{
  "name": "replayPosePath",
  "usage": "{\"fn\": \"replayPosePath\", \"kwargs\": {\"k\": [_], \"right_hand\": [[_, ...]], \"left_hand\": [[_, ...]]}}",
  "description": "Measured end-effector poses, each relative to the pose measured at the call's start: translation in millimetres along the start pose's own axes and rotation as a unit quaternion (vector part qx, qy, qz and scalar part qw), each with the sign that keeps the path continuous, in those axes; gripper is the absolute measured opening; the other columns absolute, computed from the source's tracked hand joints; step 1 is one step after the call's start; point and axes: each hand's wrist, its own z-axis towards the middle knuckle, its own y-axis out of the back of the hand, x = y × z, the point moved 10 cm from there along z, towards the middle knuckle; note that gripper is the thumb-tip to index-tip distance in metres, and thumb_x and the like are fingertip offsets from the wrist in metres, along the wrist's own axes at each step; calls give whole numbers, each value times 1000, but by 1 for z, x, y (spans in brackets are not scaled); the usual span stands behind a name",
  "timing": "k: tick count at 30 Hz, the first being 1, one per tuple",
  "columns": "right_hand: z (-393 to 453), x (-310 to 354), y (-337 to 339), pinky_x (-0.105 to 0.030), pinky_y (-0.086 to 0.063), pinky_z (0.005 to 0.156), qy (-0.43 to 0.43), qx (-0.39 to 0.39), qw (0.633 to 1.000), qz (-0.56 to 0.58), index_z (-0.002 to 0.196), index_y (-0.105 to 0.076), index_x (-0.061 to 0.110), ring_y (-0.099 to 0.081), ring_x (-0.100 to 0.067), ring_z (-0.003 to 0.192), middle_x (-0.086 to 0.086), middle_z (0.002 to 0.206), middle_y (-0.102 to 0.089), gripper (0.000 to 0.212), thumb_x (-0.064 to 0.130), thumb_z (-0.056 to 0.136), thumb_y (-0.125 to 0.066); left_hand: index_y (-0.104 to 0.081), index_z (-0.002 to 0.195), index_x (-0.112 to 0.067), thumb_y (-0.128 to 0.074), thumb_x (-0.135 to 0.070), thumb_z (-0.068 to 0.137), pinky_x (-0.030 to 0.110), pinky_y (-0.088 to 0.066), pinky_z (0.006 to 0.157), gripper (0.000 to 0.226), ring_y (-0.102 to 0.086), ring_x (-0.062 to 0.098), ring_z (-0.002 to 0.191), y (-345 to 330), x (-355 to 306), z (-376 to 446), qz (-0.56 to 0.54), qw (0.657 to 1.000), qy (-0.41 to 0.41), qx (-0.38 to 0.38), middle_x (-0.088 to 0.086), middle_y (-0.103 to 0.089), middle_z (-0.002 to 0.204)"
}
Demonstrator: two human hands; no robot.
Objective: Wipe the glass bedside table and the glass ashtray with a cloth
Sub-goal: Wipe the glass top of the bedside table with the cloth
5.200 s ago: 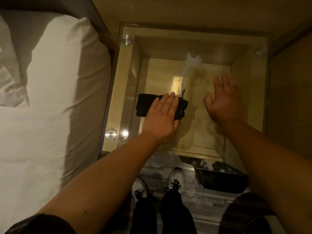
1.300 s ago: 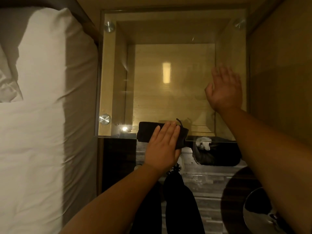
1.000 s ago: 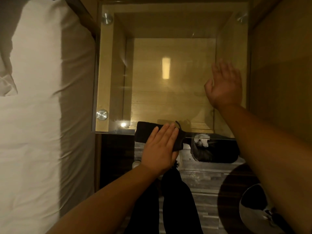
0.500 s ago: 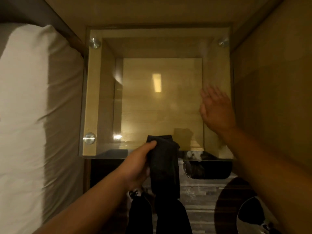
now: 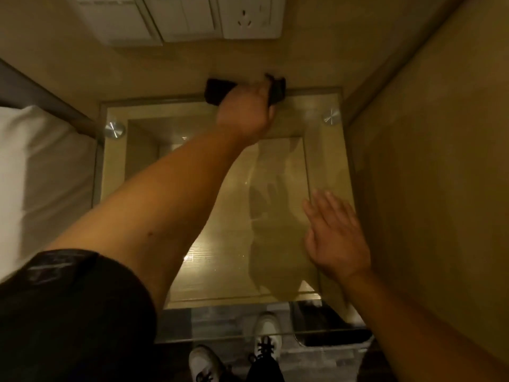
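The glass bedside table (image 5: 325, 150) fills the middle of the head view, with round metal studs at its far corners. My left hand (image 5: 245, 111) reaches to the table's far edge by the wall and grips a black cloth (image 5: 217, 91) there. My right hand (image 5: 334, 232) hovers flat, fingers straight, over the right side of the glass; whether it touches the glass I cannot tell. No glass ashtray shows in this view.
A white bed (image 5: 35, 172) lies along the left. A wooden panel (image 5: 429, 188) walls off the right. White switches and a socket (image 5: 248, 17) sit on the wall behind. My white shoes (image 5: 264, 334) and a dark bin (image 5: 330, 337) are below the near edge.
My left hand carried the cloth from the table's near edge to its far edge by the wall. The camera tilted up, showing the wall socket. My right hand stayed over the right side.
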Motion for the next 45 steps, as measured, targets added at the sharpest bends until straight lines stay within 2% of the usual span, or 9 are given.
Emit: {"fn": "replayPosePath", "kwargs": {"k": [1, 3, 7, 12, 20, 25, 30, 34, 45], "right_hand": [[0, 0, 0, -44, -14, 116, 2, -8, 1000, 3, 141, -45, 17, -26, -26, 143, -9, 152, -36, 56, 35, 89, -34], [-1, 1, 2, -46, -16, 116, 6, -25, 1000, 11, 140, -45, 17, -26, -26, 143, -9, 152, -37, 55, 34, 90, -34], [-2, 3, 5, -45, -16, 116, 11, -35, 999, 13, 141, -44, 17, -27, -25, 142, -9, 151, -37, 54, 32, 90, -36], [-1, 3, 4, -46, -19, 115, 7, -22, 1000, 4, 139, -48, 16, -30, -28, 141, -10, 150, -38, 55, 32, 87, -38], [-1, 4, 2, -47, -18, 117, 0, 30, 999, -15, 142, -43, 15, -27, -30, 142, -12, 153, -34, 60, 34, 87, -29], [-3, 6, 6, -45, -14, 116, -8, 29, 1000, 1, 145, -37, 18, -23, -28, 143, -10, 155, -30, 59, 34, 90, -27], [-5, 8, 5, -47, -18, 115, -4, 26, 1000, 12, 144, -39, 13, -28, -31, 141, -13, 152, -35, 61, 31, 87, -25], [-6, 10, 5, -48, -19, 114, -10, 26, 999, 22, 143, -40, 12, -30, -33, 140, -15, 151, -36, 60, 31, 88, -27], [-45, 23, -5, -46, -7, 119, -28, 66, 996, 47, 149, -28, 12, -12, -30, 146, -13, 158, -19, 63, 39, 92, -25]], "left_hand": [[-29, 148, -9, -35, -38, 99, 39, -27, 110, 57, -37, 31, 133, -23, -6, 3, 40, 998, -28, 31, 15, -39, 148], [-14, 152, -9, -31, -36, 99, 40, -6, 118, 62, -13, 26, 146, -50, -5, -1, 70, 996, -27, 44, 11, -16, 159], [-9, 153, -12, -28, -37, 100, 38, -1, 118, 61, -3, 22, 148, -47, -4, -7, 68, 996, -24, 50, 7, -7, 161], [-10, 152, -11, -30, -36, 98, 38, -2, 118, 63, -7, 23, 147, -49, -13, -41, 67, 994, -32, 77, 8, -12, 160], [-15, 152, -12, -36, -38, 96, 37, 6, 116, 65, -6, 22, 147, -68, -47, -186, 41, 989, -64, 124, 8, -15, 160], [-29, 148, -8, -27, -40, 87, 43, -3, 117, 69, -20, 27, 145, -79, -59, -271, 42, 988, -56, 137, 13, -28, 155], [-29, 148, -9, -29, -43, 86, 48, -7, 116, 70, -20, 27, 145, -93, -72, -343, 36, 983, -47, 172, 11, -28, 155], [-37, 144, -10, -33, -45, 87, 51, -17, 113, 67, -29, 26, 142, -95, -76, -372, 42, 983, -43, 173, 10, -37, 151], [-41, 143, -13, -37, -47, 86, 47, -16, 113, 67, -31, 23, 141, -94, -76, -414, 46, 981, -66, 177, 8, -39, 150]]}}
